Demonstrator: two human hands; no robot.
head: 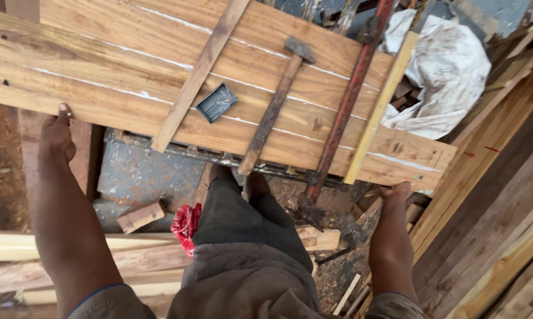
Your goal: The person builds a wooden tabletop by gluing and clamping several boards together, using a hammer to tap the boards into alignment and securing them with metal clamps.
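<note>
A wide panel of glued wooden boards [130, 65] with white glue lines lies across in front of me. My left hand [56, 139] grips its near edge at the left, thumb on top. My right hand [396, 192] holds the near edge under the panel's right corner. On the panel rest a hammer [275, 106] with a wooden handle, a thin wooden strip [198, 74], a small dark tray [216, 102], a red bar clamp [346, 103] and a yellowish batten [378, 103].
My legs in dark trousers [242, 236] stand below the panel. A red cloth [185, 225] and a wood block [140, 217] lie on the dusty floor. Planks [491, 224] are stacked at the right, lumber [71, 254] at the left, a white sack [449, 65] behind.
</note>
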